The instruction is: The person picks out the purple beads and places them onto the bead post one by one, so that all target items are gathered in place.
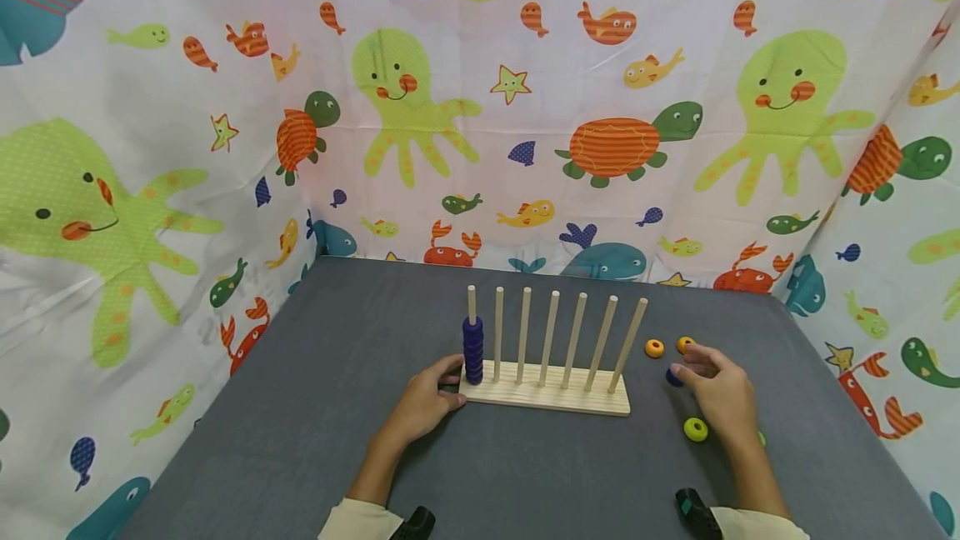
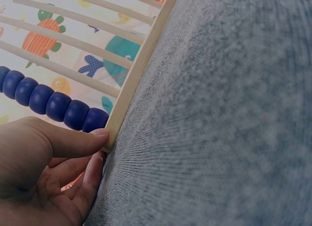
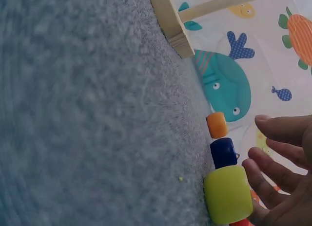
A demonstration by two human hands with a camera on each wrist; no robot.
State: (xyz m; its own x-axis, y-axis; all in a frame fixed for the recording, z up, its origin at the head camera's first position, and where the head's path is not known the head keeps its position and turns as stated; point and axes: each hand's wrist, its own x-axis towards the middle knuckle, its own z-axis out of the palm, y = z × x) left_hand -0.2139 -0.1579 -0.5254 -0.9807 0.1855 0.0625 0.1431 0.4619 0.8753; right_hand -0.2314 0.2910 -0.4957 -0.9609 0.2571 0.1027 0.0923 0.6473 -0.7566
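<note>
A pale wooden base [image 1: 543,398] stands on the table with several upright pegs in a row. Dark blue beads [image 1: 473,348] are stacked on its leftmost peg; the other pegs are bare. My left hand [image 1: 426,398] grips the base's left end, thumb and fingers at the corner beside the stack. To the right of the base, my right hand [image 1: 722,394] hovers with relaxed fingers over a loose dark blue bead [image 3: 224,153]. Its thumb and fingers are apart in the right wrist view, with nothing between them. A yellow-green bead [image 1: 695,429] lies nearer the front.
Two orange beads [image 1: 654,348] lie to the right of the base. A green bead [image 1: 762,439] shows partly behind the right wrist, and a red bead [image 3: 240,222] peeks out in the right wrist view. A printed sea-animal cloth [image 1: 450,215] surrounds the grey table [image 1: 300,440].
</note>
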